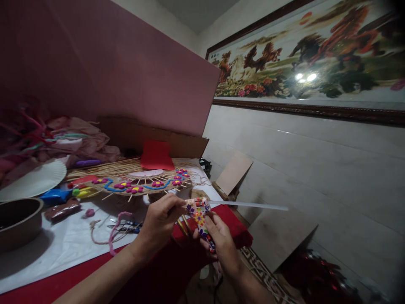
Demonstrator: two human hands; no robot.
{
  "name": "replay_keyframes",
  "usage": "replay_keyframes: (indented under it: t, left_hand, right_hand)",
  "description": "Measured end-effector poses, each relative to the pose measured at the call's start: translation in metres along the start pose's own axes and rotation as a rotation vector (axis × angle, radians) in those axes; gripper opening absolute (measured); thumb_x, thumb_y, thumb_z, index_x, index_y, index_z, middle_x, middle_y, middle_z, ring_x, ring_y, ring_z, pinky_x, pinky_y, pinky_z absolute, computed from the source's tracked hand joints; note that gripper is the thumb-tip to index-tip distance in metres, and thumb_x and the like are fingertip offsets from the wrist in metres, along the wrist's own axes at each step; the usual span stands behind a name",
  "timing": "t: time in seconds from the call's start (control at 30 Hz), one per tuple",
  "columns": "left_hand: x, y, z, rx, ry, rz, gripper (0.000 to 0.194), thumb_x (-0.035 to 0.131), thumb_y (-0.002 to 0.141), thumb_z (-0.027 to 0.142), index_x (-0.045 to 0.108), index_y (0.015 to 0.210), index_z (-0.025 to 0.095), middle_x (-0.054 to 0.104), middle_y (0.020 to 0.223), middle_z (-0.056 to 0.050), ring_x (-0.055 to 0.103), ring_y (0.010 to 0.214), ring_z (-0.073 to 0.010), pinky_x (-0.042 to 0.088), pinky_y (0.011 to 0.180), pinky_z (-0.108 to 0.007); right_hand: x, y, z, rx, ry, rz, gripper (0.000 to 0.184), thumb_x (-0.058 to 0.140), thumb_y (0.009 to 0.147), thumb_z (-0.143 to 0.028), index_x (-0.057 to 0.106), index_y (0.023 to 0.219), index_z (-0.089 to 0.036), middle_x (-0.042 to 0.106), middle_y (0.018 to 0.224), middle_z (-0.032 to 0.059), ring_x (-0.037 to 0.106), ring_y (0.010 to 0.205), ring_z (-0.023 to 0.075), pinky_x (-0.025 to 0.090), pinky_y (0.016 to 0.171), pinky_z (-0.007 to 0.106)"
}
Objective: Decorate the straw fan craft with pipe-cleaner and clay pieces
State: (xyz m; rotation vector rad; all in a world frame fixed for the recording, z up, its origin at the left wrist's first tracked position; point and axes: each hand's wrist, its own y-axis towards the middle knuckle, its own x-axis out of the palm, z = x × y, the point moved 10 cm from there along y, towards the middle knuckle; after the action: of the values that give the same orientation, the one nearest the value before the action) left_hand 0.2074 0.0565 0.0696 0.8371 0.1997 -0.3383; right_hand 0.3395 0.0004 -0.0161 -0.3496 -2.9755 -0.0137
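Note:
A flower-patterned hot glue gun is held up in front of me, over the table's front edge. My right hand is wrapped round its handle, thumb on the near side. At the gun's left end, my left hand has its fingers pinched together against the body. Those fingers hide the nozzle. Out of the gun's right end sticks a long whitish glue stick, pointing right. Behind my hands lies a curved cardboard piece with thin sticks, pink and yellow clay flowers and a wavy blue line.
On the white table cover stand a brown bowl and a white paper plate. Pliers, a pink fuzzy strand and clay packets lie nearby. Red paper rests on the sticks behind.

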Motion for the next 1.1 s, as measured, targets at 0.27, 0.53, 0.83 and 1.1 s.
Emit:
replay_keyframes:
  t: [0.27, 0.53, 0.83, 1.1]
  left_hand:
    - [-0.005, -0.001, -0.017, -0.223, -0.093, 0.023, 0.027, 0.048, 0.084, 0.032, 0.054, 0.063, 0.016, 0.041, 0.053, 0.004, 0.035, 0.05, -0.0086, 0.03, 0.048, -0.021]
    - [0.009, -0.007, -0.052, -0.521, -0.607, 0.031, 0.022, 0.061, 0.074, 0.037, 0.059, 0.076, 0.015, 0.045, 0.056, 0.005, 0.036, 0.049, -0.0064, 0.027, 0.045, -0.018]
    - [0.037, -0.018, -0.054, -0.698, -0.71, -0.112, 0.034, 0.064, 0.069, 0.046, 0.048, 0.061, 0.017, 0.043, 0.043, 0.006, 0.022, 0.031, -0.0019, 0.013, 0.033, -0.017]
    - [0.04, -0.031, -0.074, -0.853, -0.787, -0.014, 0.037, 0.055, 0.074, 0.04, 0.029, 0.055, 0.022, 0.024, 0.039, 0.012, 0.011, 0.033, -0.0032, 0.005, 0.032, -0.016]
  right_hand:
    - [-0.008, 0.004, 0.0, -0.006, -0.002, 0.052, 0.041, 0.056, 0.077, -0.055, 0.05, 0.092, -0.017, 0.059, 0.066, 0.0, 0.035, 0.037, 0.0012, 0.016, 0.03, 0.01]
    - [-0.05, 0.02, -0.007, -0.088, 0.061, 0.254, 0.041, 0.059, 0.075, -0.054, 0.048, 0.092, -0.019, 0.059, 0.065, -0.0014, 0.033, 0.036, 0.0015, 0.015, 0.029, 0.008]
    - [-0.07, 0.077, -0.03, -0.071, 0.463, 0.063, 0.024, 0.056, 0.084, -0.04, 0.05, 0.088, -0.016, 0.057, 0.064, -0.0002, 0.038, 0.038, 0.0033, 0.021, 0.027, 0.008]
    - [-0.046, 0.102, -0.007, 0.039, 0.607, -0.16, 0.017, 0.048, 0.088, -0.033, 0.049, 0.085, -0.016, 0.051, 0.063, -0.002, 0.033, 0.038, 0.0029, 0.021, 0.027, 0.008]
